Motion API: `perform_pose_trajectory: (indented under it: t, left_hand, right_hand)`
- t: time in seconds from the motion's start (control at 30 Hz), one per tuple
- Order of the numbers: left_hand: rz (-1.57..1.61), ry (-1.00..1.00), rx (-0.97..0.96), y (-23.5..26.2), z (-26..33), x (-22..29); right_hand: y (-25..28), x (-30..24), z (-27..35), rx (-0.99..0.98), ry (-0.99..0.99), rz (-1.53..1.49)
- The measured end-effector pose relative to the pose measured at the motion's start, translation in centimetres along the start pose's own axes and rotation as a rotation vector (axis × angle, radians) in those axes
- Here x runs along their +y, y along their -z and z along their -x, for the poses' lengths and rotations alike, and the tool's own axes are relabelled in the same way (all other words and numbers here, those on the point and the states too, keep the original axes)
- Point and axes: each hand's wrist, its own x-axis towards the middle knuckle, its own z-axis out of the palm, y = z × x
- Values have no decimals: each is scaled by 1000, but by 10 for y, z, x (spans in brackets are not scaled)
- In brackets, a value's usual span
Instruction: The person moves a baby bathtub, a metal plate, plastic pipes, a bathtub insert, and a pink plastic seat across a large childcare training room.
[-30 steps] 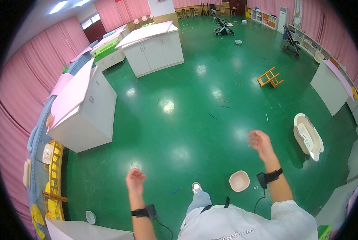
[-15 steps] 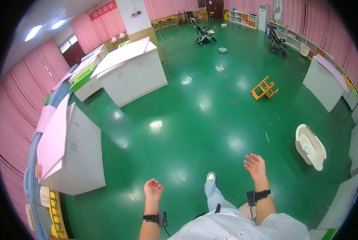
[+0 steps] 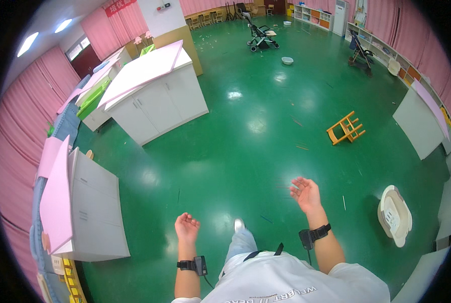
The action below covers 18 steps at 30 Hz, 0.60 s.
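Note:
My left hand (image 3: 187, 227) hangs in the air over the green floor (image 3: 185, 171), its fingers loosely bent with nothing in them. Farther forward and to the right, my right hand (image 3: 305, 195) is also empty, its fingers spread a little. Neither touches anything. Each wrist wears a black strap with a small box. Nearest the right hand, a thin white stick (image 3: 344, 203) lies on the floor. Beyond it a small wooden chair (image 3: 345, 129) is tipped over. A cream baby bathtub (image 3: 395, 216) rests at the right.
A white cabinet with a pink top (image 3: 97, 202) stands close at my left, with a larger cabinet (image 3: 160, 103) beyond it. Another cabinet (image 3: 421, 121) is at the right. Farther off are a stroller (image 3: 261, 38), a second stroller (image 3: 360, 53) and a small basin (image 3: 287, 60). Thin sticks lie scattered on the floor.
My view has moved forward as I walk, one foot in front. The chair and bathtub sit lower and farther right in view. Both hands remain empty and have shifted slightly up and left.

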Motion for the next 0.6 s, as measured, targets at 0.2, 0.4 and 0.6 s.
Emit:
perform_pose_trajectory:
  t: [0.2, 0.4, 0.6]
  left_hand:
    - [2, 72, -46, -78, -173, 13]
    - [-89, 176, -97, -214, -333, 46]
    - [-277, 242, -127, -345, -471, 64]
  right_hand:
    - [-55, -9, -163, 15, -75, 87]
    - [-80, -78, -310, 236, 22, -38]
    - [-130, -141, -429, 328, 158, -80]
